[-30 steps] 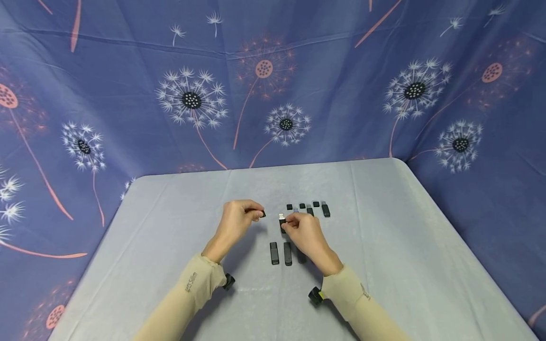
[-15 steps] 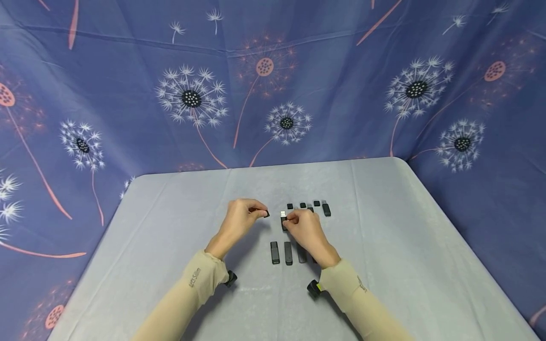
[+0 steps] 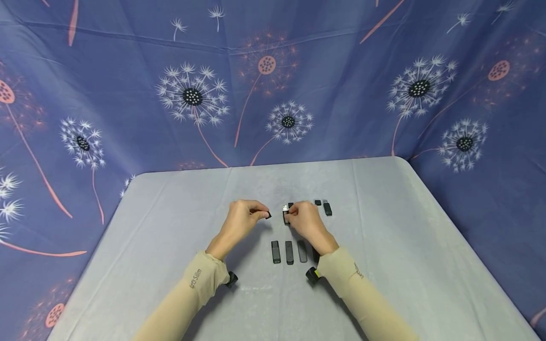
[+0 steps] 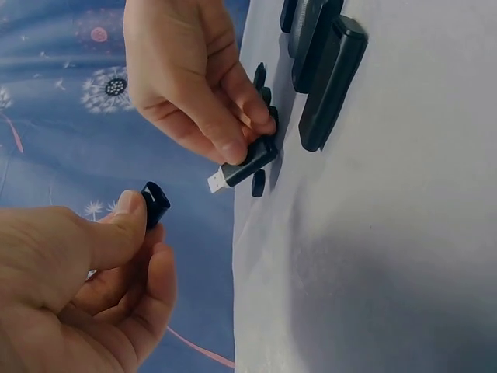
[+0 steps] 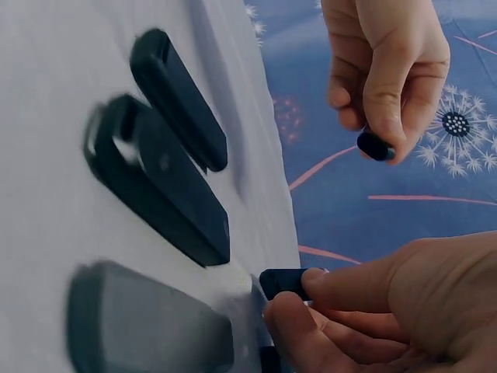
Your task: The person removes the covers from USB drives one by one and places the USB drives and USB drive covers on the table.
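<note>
Right hand (image 3: 304,221) farther back, USB stick (image 4: 247,165) pinched.

Grey cloth-covered table (image 3: 170,246) fills lower half of head view. Three capped black USB sticks (image 3: 289,252) lie side by side near table's middle, parallel, long axes pointing away from camera. Further back, small loose black cap (image 3: 317,202) sits just beside uncapped black stick (image 3: 327,208). Blue backdrop (image 3: 128,71) with white and pink dandelion print hangs behind table and wraps around both sides, creased along top.
</note>
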Tool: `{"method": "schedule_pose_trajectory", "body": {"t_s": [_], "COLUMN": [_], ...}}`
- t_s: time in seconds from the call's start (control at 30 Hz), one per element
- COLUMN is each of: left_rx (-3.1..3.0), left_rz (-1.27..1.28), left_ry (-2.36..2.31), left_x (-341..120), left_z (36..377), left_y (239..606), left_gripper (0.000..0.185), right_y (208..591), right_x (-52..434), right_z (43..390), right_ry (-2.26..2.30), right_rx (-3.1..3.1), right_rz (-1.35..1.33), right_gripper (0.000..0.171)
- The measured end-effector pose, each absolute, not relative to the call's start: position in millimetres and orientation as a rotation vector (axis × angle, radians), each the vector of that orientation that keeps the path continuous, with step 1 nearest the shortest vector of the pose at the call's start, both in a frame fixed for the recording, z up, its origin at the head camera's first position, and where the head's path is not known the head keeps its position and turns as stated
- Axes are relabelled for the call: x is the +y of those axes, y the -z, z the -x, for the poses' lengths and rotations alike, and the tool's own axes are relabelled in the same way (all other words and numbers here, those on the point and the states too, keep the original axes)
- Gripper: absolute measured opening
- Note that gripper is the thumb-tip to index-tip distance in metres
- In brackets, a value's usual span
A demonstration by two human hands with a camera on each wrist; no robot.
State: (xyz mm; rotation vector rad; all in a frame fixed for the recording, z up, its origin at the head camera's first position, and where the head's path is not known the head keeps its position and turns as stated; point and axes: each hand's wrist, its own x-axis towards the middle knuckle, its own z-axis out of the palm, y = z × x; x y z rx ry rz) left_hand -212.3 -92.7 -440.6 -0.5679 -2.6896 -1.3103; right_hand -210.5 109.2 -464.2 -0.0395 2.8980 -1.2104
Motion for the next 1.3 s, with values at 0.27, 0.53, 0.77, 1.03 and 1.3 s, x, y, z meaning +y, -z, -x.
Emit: {"method": "schedule_pose_trajectory", "body": {"t_s": [0.27, 0.53, 0.77, 1.03, 1.3], "left_rx": [-2.679, -2.69, -2.689, -2.696, -2.695], "left_rz": [0.577, 0.587, 0.578, 0.599, 0.585], "left_ry": [1.309, 1.306, 1.297, 1.304, 1.295], "left_x": [-91, -91, -92, -93, -94], "left_z": [210, 208, 207, 205, 205], "left_y": [444, 445, 444, 445, 444], "left_gripper": [0.003, 0.004, 0.005, 0.006, 0.004], "right_y": [461, 462, 466, 468, 465], "right_x": [107, 100, 96, 94, 96], "right_z": [218, 221, 223, 221, 215], "right_ry": [1.148, 1.13, 1.143, 0.992, 0.909], "right_rx": [2.853, 2.857, 2.845, 2.958, 2.944], "right_rz": [0.015, -0.02, -0.042, 0.04, 0.057], "right_gripper": [0.013, 0.011, 0.009, 0.012, 0.022]}}
